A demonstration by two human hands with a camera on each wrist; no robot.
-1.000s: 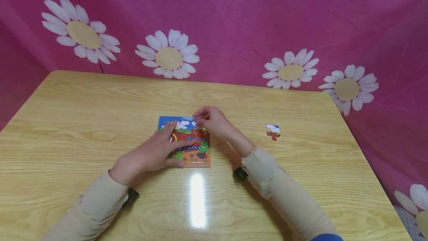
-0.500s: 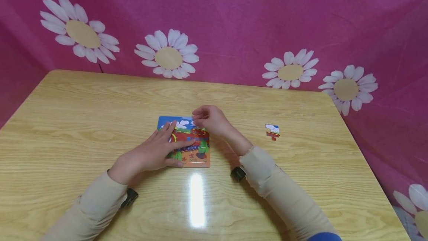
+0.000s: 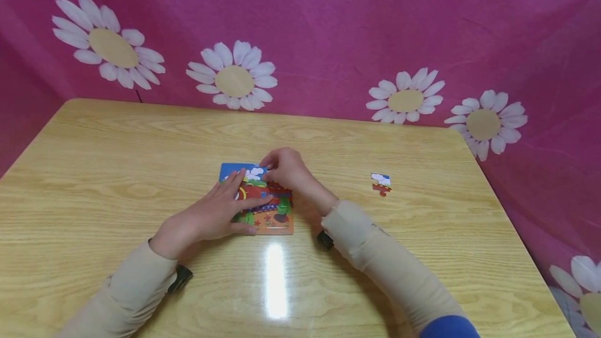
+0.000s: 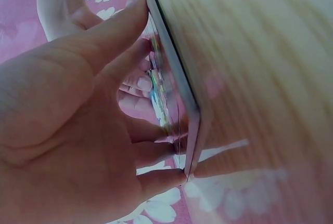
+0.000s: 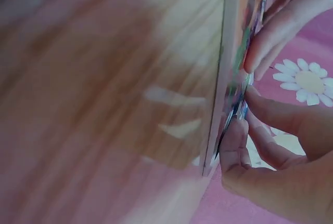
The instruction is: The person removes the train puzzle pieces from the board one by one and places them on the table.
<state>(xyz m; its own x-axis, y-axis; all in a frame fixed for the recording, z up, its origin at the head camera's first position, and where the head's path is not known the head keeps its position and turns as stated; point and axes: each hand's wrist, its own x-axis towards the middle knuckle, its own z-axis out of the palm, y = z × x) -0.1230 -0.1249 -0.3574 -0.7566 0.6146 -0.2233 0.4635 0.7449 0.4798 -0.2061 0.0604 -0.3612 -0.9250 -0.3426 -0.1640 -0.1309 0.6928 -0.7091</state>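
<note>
A colourful jigsaw puzzle in a thin flat tray (image 3: 280,230) lies on the table, with blue sky, white clouds, a red shape and orange ground in its picture. My left hand (image 3: 211,214) rests across its left part, fingers spread and straight, hiding much of the picture. At the upper right of the tray, my right hand (image 3: 285,172) has thumb and fingers bent together. In the right wrist view they pinch a small puzzle piece (image 5: 242,109) right at the picture's surface; most of it is hidden by the fingertips.
Two loose puzzle pieces lie to the right of the tray, a white-and-blue cloud piece (image 3: 381,179) and a red one (image 3: 382,190) close below it. The wooden table (image 3: 141,140) ends at a pink daisy-print cloth (image 3: 319,40) behind.
My right hand has shifted slightly left over the tray's upper part, its fingertips nearer the clouds. My left hand stays in place on the puzzle.
</note>
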